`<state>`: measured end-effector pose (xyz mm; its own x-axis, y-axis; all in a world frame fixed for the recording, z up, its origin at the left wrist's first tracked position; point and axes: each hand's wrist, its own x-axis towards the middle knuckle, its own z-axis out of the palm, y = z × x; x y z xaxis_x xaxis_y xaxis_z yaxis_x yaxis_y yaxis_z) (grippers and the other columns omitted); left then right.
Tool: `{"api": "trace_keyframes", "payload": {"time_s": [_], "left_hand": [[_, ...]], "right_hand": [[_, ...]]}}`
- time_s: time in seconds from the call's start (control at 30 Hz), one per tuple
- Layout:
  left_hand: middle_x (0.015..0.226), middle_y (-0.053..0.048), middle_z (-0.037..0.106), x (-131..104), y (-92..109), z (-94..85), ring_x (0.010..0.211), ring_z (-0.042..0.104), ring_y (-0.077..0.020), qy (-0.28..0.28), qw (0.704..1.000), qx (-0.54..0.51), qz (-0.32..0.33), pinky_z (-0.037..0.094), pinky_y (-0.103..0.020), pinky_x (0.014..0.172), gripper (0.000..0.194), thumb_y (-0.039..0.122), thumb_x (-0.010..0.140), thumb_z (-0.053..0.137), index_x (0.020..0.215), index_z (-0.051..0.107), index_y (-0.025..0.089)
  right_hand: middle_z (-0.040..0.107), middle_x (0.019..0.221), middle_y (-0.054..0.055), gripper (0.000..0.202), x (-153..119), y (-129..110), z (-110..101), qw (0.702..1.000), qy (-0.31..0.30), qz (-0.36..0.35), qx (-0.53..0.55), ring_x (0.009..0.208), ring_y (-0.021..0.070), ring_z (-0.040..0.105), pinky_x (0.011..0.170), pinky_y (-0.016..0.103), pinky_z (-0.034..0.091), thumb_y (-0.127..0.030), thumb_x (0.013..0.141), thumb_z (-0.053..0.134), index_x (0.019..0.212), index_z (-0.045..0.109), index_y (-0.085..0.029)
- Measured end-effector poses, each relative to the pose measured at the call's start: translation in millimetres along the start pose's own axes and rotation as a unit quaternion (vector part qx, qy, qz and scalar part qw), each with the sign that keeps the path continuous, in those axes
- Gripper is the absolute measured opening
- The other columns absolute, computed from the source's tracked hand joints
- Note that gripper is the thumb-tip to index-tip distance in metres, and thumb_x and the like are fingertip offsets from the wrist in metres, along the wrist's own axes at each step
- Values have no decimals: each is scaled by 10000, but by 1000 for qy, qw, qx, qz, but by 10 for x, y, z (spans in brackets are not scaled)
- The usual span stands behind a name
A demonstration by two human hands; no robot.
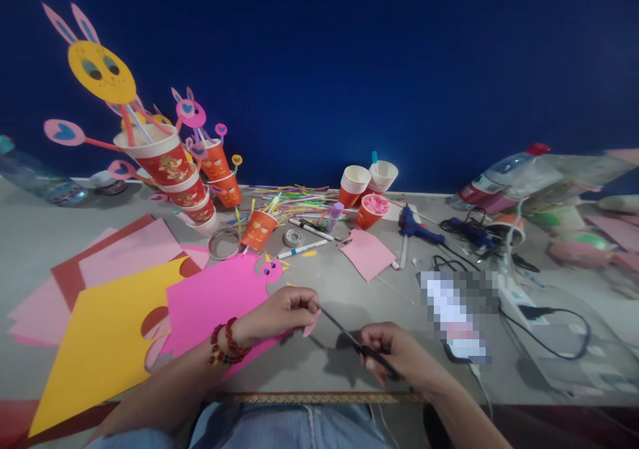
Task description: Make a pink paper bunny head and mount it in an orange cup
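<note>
Between the fingertips of my left hand (294,308) is a small pink piece of paper (312,323), its lower edge sticking out below the thumb. My right hand (392,349) grips black-handled scissors (374,358), whose blades point left and reach the paper at my left fingertips. How far the blades are parted I cannot tell. Under my left wrist lies a bright pink sheet (214,306). A pink cut-out head with eyes (272,271) rests at that sheet's upper right corner. Beyond my hands is a square of light pink paper (368,255).
Yellow card (100,342) covers the left front. Stacked red cups with a yellow paper rabbit head (102,73) stand at the left. Pens, tape (293,237) and a glue stick (335,216) lie mid-table. A blue glue gun (419,228), cables and a phone (454,316) are on the right.
</note>
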<state>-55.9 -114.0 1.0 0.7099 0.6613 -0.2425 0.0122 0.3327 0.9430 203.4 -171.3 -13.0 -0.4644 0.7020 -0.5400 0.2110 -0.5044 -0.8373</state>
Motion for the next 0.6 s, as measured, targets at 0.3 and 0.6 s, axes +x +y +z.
{"api": "trace_keyframes", "payload": {"time_s": [0.3,0.6], "left_hand": [[568,46,559,5,6,1,519,445,-80,-3,1000,-1,7,307,-217,539,85,198,777,554,715,498,185],[588,33,573,8,4,1,491,434,-80,22,1000,-19,-1,312,-209,505,186,325,809,620,748,511,186]], "right_hand": [[498,469,-81,442,20,3,-14,1000,13,-2,-5,374,53,437,397,171,317,-433,609,807,574,428,-207],[526,477,-59,526,24,-2,-15,997,48,-52,2,382,68,398,394,191,268,-648,627,771,653,488,-206]]}}
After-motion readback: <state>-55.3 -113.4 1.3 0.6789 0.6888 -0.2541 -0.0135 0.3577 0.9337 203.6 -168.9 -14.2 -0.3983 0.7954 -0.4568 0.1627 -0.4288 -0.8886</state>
